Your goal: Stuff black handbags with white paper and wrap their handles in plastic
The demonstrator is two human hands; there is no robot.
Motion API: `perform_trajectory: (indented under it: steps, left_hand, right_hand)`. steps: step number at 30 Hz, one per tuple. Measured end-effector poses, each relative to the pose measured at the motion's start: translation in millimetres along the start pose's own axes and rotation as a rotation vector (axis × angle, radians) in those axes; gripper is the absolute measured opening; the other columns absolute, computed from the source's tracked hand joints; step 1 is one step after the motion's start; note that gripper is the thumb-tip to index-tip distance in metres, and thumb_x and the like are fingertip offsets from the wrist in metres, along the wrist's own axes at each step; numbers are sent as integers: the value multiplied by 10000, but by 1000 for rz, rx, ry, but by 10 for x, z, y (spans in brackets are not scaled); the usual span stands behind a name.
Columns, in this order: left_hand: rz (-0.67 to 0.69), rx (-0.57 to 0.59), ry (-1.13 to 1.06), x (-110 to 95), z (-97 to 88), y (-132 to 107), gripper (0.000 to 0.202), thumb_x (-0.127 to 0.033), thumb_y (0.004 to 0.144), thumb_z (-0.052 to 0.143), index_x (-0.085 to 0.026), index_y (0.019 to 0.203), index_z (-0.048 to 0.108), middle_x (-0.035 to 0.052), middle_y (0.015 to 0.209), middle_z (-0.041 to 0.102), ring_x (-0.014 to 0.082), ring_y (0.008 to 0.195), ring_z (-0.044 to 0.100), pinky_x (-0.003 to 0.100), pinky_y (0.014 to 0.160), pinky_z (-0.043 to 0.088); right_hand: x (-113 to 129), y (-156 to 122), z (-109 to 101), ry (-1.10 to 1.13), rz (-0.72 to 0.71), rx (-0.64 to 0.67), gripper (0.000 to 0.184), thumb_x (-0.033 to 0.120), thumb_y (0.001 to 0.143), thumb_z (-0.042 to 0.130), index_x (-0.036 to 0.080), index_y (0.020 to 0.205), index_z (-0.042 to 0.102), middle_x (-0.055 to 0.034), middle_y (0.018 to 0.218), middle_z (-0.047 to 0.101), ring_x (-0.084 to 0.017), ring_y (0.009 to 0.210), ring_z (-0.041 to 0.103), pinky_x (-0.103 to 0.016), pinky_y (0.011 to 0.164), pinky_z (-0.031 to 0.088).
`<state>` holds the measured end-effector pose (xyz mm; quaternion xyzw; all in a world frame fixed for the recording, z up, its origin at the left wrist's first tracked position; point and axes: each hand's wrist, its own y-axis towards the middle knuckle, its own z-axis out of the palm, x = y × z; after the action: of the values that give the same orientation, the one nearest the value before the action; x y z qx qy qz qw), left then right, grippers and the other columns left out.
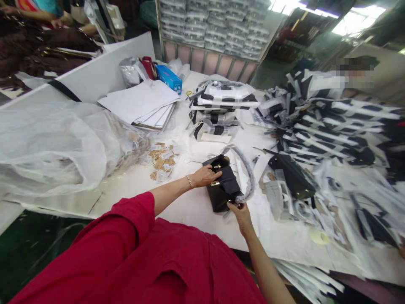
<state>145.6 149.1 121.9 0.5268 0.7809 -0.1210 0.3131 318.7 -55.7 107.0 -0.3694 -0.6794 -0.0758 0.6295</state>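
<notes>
A small black handbag (218, 198) with gold-coloured clasps lies on the white table in front of me. Its curved handle (250, 171) is wrapped in clear plastic and arches away on the right. My left hand (204, 176) grips the bag's left upper part, the fingers resting by the metal clasps at its opening. At the bag's near right corner, my right hand (242, 217) pinches the edge beside the handle's end; part of those fingers is hidden. Brown and white hang tags (163, 160) with strings lie left of the bag.
Wrapped black bags (224, 101) are stacked behind, with more piles (332, 131) at the right. A black bag (292, 175) lies near a tape dispenser (278, 198). Plastic sheeting (57, 143), white sheets (139, 101) and a blue box (169, 78) occupy the left. A person (41, 12) is at upper left.
</notes>
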Motion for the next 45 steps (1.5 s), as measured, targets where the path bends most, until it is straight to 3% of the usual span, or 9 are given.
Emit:
perform_trajectory:
  steps: [6, 10, 15, 20, 25, 31, 34, 37, 45]
  left_hand:
    - [-75, 53, -94, -213, -92, -177, 615, -243, 749, 707, -266, 1334, 517, 48, 863, 693, 254, 851, 632, 328, 876, 422]
    - [-117, 66, 55, -75, 80, -354, 692, -252, 819, 656, -246, 1449, 370, 80, 1123, 678, 262, 1072, 606, 377, 998, 379]
    - [-215, 78, 408, 314, 484, -552, 594, -376, 902, 578, -124, 1417, 423, 186, 1310, 574, 315, 1287, 467, 509, 1137, 209]
    - [-240, 107, 486, 412, 650, -532, 488, -388, 943, 512, -140, 1362, 515, 187, 1350, 548, 314, 1301, 458, 510, 1144, 213]
    - [-195, 222, 480, 356, 454, -536, 445, -382, 934, 535, -165, 1322, 550, 178, 1353, 553, 294, 1261, 501, 510, 1113, 289]
    - [11, 444, 342, 162, 343, -914, 689, -622, 882, 519, -252, 1449, 393, 138, 1493, 445, 295, 1378, 401, 526, 1130, 261]
    - [9, 362, 407, 71, 500, -1036, 817, -572, 829, 634, -212, 1490, 319, 178, 1535, 366, 329, 1423, 327, 596, 1137, 215]
    - [-1, 263, 468, 52, 672, -1080, 690, -455, 909, 561, -174, 1489, 316, 179, 1531, 373, 314, 1425, 329, 629, 1133, 213]
    - [41, 111, 602, 216, 1014, -1198, 510, -173, 975, 332, -113, 1481, 333, 179, 1536, 361, 284, 1451, 287, 616, 1148, 221]
  right_hand:
    - [34, -6, -193, -12, 208, 273, 555, 437, 557, 801, 186, 1034, 674, -70, 970, 735, -274, 943, 660, -387, 811, 510]
    - [-178, 149, -200, -164, 218, 136, 620, 425, 549, 786, 181, 1101, 643, -90, 962, 726, -278, 872, 670, -455, 813, 509]
    - [-269, 57, 30, -532, -324, -125, 581, 431, 747, 650, 163, 1258, 581, -172, 1265, 621, -331, 1195, 554, -540, 1053, 388]
    - [-213, -390, 640, -884, -788, 221, 607, 401, 871, 580, 236, 1436, 436, -110, 1496, 450, -301, 1418, 335, -530, 1185, 199]
    - [-394, -405, 918, -1170, -766, 435, 833, 423, 818, 671, 237, 1522, 267, -139, 1537, 385, -338, 1420, 331, -566, 1168, 193]
    - [-349, -40, 410, -1262, -800, 555, 829, 262, 816, 670, 320, 1522, 238, -62, 1559, 365, -279, 1438, 310, -520, 1184, 188]
    - [-308, -21, 346, -1288, -783, 564, 847, 321, 782, 718, 270, 1510, 288, -102, 1551, 372, -306, 1436, 309, -539, 1179, 196]
    - [-362, -108, 538, -1292, -787, 491, 836, 354, 800, 699, 218, 1513, 284, -146, 1539, 378, -314, 1432, 316, -546, 1173, 205]
    - [-683, -125, 918, -1257, -831, 305, 603, 126, 895, 458, 204, 1485, 363, -143, 1441, 514, -308, 1362, 432, -548, 1141, 257]
